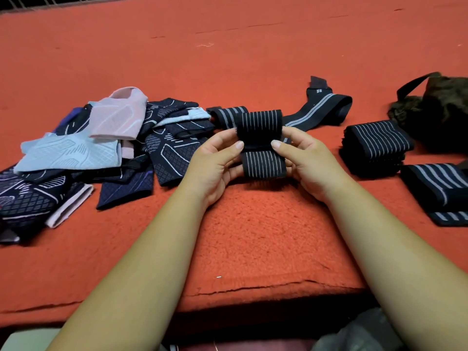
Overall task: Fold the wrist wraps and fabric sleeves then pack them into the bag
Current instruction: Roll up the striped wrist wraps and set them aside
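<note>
A black wrist wrap point(262, 145) with thin grey stripes is bent into a fold above the red carpet. My left hand point(215, 160) pinches its left side and my right hand point(307, 158) pinches its right side, thumbs on the fold's crease. Behind it lie another rolled wrap point(228, 116) and an unrolled striped wrap point(321, 107). Folded wraps sit at the right: one stack point(374, 145) and a wider pair point(438, 191). A dark furry bag point(440, 107) with a black strap stands at the far right. Fabric sleeves point(83, 153) in navy, light blue and pink lie heaped at the left.
Everything rests on a red carpeted surface point(253, 236) whose front edge runs just below my forearms. Grey cloth point(359, 335) shows at the bottom right under that edge. Bare carpet stretches behind the items to the far edge.
</note>
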`<state>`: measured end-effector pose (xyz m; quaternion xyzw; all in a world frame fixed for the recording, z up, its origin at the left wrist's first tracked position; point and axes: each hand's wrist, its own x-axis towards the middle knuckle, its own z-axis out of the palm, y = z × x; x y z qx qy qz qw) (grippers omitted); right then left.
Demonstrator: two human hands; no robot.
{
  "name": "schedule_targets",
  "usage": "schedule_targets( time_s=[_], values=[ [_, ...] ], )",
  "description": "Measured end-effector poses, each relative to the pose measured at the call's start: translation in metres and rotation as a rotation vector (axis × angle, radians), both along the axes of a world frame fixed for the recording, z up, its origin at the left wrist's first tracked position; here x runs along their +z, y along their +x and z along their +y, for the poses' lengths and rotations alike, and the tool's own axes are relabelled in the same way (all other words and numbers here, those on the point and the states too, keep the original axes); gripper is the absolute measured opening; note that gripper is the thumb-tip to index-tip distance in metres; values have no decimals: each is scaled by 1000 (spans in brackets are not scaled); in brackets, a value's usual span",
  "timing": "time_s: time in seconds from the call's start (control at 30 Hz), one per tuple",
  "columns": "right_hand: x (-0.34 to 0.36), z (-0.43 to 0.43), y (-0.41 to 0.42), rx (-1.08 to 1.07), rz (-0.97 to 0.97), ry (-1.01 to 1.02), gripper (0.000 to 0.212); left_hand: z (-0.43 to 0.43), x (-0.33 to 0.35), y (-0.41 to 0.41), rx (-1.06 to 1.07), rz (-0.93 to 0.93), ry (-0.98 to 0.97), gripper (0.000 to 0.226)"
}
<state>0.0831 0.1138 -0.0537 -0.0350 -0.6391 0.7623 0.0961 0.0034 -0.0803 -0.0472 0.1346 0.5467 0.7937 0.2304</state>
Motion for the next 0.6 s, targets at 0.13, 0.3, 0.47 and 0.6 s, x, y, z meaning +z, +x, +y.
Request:
schedule_targets(
  time_s=[0.13,0.3,0.47,0.6],
  values=[
    [6,2,-1,47,-28,-135,42,0,2,0,-10,-24,22,25],
    [5,6,-2,79,-21,-192,42,1,1,0,-42,5,-19,28],
    [2,6,0,43,48,-108,32,3,-6,-3,-20,20,-42,29],
    [-1,3,1,-46,68,-70,47,4,-9,-4,13,44,-59,34]
  ],
)
